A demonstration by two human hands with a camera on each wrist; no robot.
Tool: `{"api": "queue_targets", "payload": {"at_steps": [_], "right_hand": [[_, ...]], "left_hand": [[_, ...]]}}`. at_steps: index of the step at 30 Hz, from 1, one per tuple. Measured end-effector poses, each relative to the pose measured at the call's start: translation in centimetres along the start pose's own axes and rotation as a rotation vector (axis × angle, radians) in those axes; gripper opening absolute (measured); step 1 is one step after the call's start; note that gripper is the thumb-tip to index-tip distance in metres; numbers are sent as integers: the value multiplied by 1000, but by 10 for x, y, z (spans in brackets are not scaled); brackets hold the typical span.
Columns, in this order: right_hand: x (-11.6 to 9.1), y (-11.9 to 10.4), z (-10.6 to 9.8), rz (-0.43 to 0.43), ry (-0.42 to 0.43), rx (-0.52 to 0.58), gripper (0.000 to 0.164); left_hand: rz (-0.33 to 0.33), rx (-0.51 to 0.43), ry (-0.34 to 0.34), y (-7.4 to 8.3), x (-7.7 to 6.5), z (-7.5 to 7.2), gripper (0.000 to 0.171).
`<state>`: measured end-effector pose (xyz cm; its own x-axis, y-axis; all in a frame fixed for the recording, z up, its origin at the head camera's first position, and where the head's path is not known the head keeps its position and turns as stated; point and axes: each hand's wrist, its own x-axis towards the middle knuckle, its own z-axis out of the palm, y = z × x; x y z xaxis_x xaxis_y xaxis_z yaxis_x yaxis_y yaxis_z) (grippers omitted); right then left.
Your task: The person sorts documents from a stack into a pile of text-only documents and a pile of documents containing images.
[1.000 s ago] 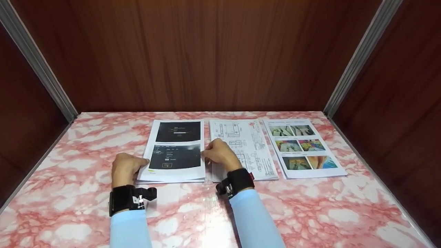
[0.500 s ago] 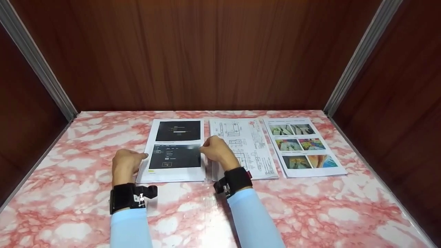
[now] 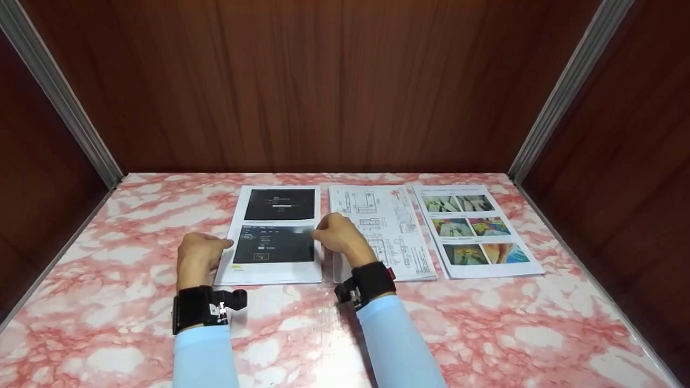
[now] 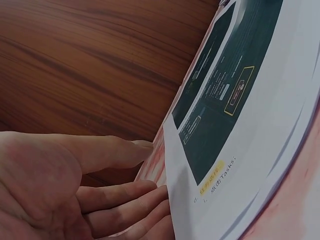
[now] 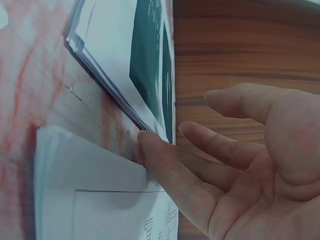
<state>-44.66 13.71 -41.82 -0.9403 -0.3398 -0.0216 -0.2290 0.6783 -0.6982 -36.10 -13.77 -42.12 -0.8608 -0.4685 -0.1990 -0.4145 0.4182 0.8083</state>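
A paper stack with two dark printed pictures (image 3: 276, 245) lies at the left of the row of papers in the head view. My left hand (image 3: 198, 258) is at its left edge. In the left wrist view the thumb (image 4: 115, 151) stands apart from the fingers (image 4: 125, 212), whose tips touch the sheets' side. On the opposite edge is my right hand (image 3: 340, 237), one fingertip (image 5: 147, 137) against the stack's side in the right wrist view, the thumb held away. Neither hand grips the paper. The right hand partly covers a stack of technical drawings (image 3: 401, 231).
A third stack, with colour photos (image 3: 477, 231), lies at the right. All three rest on a red-and-white marbled table (image 3: 291, 345). Dark wood-grain panels (image 3: 312, 91) with metal corner posts (image 3: 59, 86) enclose the back and sides.
Both hands have shifted slightly away from me, and my left thumb has come up off the stack's edge. The left stack's near edge, with lower sheets sticking out before, now looks more even.
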Motion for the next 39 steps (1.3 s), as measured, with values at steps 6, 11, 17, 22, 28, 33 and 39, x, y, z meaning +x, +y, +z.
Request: {"api": "queue_targets", "payload": {"at_steps": [6, 11, 17, 22, 28, 33, 39], "right_hand": [[-2, 1, -1, -11, -1, 5, 22], [-4, -3, -6, -13, 0, 49, 20], [-6, -5, -12, -2, 7, 126, 16], [-5, -2, -12, -1, -10, 145, 17], [-5, -3, -22, -29, -12, 117, 20], [-10, 10, -50, -64, 4, 155, 26], [-28, 61, -124, -75, 100, 70, 33]], "left_hand": [[-6, -24, -16, -1, 0, -1, 50], [-4, -30, 1, -1, -1, 0, 50], [36, -12, 78, 1, -3, -1, 50], [38, 4, 76, 2, -3, -2, 51], [29, -60, 69, 13, -6, -4, 51], [168, -88, 169, 42, -17, 13, 43], [370, -185, 158, 102, -37, 87, 21]]}}
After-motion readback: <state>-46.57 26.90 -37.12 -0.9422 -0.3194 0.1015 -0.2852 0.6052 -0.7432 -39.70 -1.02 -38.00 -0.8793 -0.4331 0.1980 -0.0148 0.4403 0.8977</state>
